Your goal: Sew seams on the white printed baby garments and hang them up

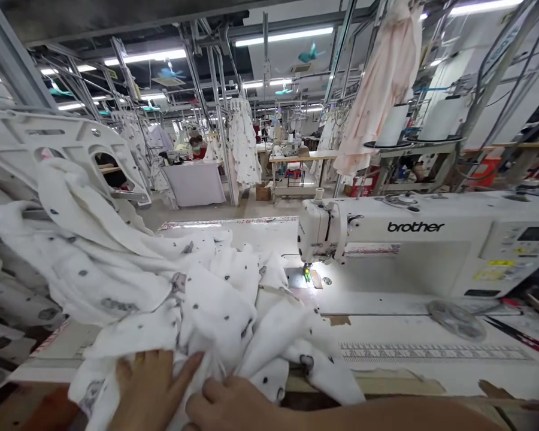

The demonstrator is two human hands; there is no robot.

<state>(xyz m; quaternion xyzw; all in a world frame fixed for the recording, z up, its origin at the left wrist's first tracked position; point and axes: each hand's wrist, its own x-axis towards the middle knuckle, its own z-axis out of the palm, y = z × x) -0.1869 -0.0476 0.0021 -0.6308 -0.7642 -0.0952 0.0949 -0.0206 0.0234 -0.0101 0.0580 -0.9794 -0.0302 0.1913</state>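
A large heap of white fabric (220, 299) with small dark dots and grey printed figures lies across the left part of the sewing table. My left hand (150, 389) grips its near side, finger ends sunk in the folds and thumb stretched toward the other hand. Close beside it, my right hand (227, 404) is closed on the same cloth with curled fingers. Its fingertips are hidden. To the right stands a white Brother sewing machine (413, 227). The cloth's far right edge lies near the lit needle and presser foot (308, 273).
On the table's right lie black-and-red tweezers (521, 338), a clear round disc (458, 320) and a printed ruler strip (431, 352). A white plastic frame (67, 137) stands left. Thread cones (440, 120) and a pink garment (381, 78) are behind. A person (197, 146) sits far back.
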